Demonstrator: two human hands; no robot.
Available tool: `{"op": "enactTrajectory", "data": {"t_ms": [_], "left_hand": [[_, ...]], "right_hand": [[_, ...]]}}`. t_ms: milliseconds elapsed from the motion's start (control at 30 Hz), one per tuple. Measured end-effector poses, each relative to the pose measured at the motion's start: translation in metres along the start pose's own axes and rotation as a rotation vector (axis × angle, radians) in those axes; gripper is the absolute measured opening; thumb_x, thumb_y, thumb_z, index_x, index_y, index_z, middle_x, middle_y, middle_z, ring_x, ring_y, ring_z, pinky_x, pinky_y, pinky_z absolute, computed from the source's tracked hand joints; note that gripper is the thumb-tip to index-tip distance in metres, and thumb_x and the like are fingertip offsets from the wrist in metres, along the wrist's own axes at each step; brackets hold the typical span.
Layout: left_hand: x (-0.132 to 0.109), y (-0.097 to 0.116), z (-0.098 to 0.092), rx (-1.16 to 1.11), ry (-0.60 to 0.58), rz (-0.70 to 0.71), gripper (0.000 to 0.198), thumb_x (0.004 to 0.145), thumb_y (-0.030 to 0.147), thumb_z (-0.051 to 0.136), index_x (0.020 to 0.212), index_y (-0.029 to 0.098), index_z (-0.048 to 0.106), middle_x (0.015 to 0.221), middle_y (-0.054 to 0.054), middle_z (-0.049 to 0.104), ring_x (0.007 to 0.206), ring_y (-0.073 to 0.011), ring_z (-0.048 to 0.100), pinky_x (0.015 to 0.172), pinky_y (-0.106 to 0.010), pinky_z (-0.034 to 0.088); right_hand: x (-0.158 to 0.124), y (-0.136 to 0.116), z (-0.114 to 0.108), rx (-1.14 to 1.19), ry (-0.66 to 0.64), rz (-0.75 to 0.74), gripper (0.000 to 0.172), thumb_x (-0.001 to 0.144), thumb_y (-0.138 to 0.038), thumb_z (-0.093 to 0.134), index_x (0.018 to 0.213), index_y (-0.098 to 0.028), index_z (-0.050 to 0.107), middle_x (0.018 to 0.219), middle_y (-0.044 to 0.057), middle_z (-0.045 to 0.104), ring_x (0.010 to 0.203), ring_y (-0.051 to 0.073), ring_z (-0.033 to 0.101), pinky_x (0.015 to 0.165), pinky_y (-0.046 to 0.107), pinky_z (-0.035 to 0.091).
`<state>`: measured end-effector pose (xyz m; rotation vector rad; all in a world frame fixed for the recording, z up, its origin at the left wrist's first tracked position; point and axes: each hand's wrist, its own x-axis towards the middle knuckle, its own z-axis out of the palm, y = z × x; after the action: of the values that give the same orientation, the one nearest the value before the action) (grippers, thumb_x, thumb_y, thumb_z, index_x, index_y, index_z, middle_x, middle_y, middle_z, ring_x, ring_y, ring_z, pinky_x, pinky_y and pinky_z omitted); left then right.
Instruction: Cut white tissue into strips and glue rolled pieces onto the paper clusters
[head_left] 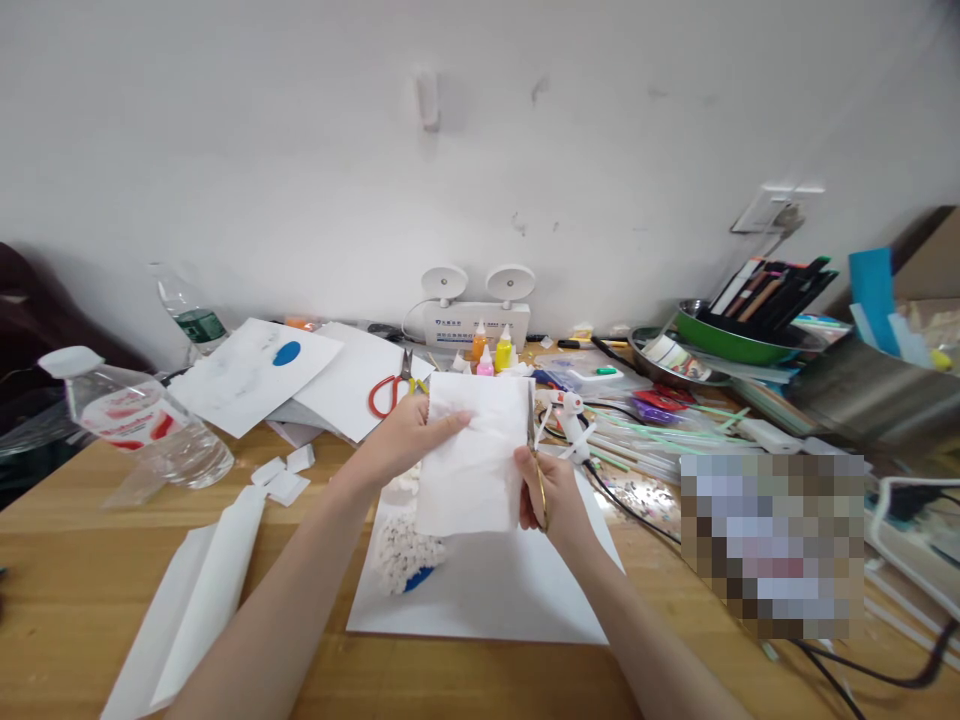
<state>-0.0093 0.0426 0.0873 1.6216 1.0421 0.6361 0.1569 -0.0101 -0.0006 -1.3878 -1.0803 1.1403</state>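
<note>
My left hand [405, 437] is closed on the left edge of a white sheet of thin paper [474, 455], holding it upright above the table. My right hand [551, 497] grips a pair of gold-handled scissors [535, 448] whose blades run up the sheet's right edge. Below the sheet lies a large white card [495, 585] bearing a patch of small white pieces and a blue spot [409, 555].
Red-handled scissors [390, 390] lie on white sheets [255, 375] at the back. Two plastic bottles [146, 420] stand at left, a folded white strip [199, 600] at front left. Small paint bottles [491, 352], a glue gun [574, 415], straws, pans and cables crowd the right side.
</note>
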Motion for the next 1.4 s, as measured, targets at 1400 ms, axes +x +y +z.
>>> {"op": "enactTrajectory", "data": {"t_ms": [1400], "left_hand": [[-0.0026,0.0028,0.0020,0.064,-0.068,-0.028,0.030,0.071,0.044,0.056,0.067,0.014,0.060,0.059,-0.001,0.057,0.049,-0.0104,0.049,0.043,-0.020,0.034]], "right_hand": [[-0.0049,-0.0090,-0.0018,0.050,-0.006,-0.077,0.060,0.071,-0.070,0.037,0.040,-0.019,0.038,0.027,-0.002,0.040,0.023,0.006,0.035,0.026,0.018,0.024]]}}
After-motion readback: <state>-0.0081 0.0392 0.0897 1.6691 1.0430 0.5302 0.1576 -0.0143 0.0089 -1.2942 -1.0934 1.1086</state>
